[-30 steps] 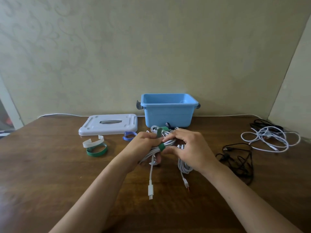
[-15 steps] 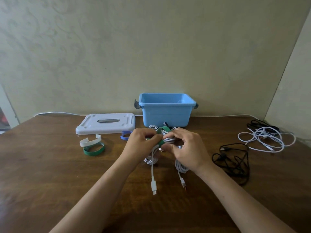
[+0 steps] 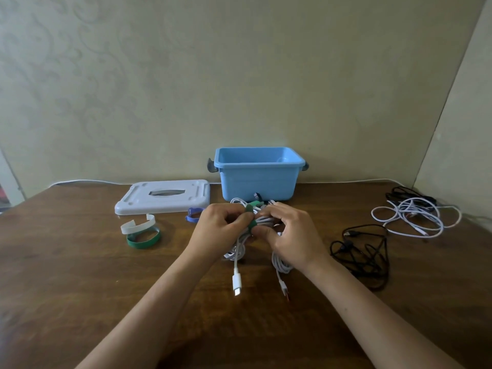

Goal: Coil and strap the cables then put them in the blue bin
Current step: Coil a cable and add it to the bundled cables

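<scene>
A coiled white cable (image 3: 238, 253) is held just above the brown table, in front of the blue bin (image 3: 258, 179). A green strap (image 3: 251, 225) is wrapped around the coil's middle, its free end sticking up. My left hand (image 3: 217, 230) grips the coil from the left, thumb near the strap. From the right, my right hand (image 3: 288, 235) pinches the strap and coil. Two plug ends hang down toward me. The bin stands open against the wall.
The bin's white lid (image 3: 163, 197) lies left of it. White (image 3: 137, 225), green (image 3: 143, 238) and blue (image 3: 194, 214) straps lie near the lid. A tangled black cable (image 3: 362, 251) and a loose white cable (image 3: 415, 217) over another black one lie at right.
Both hands stay on the coil, working the green strap around it. The view has shifted slightly, and the hanging plug ends have swung a little.
</scene>
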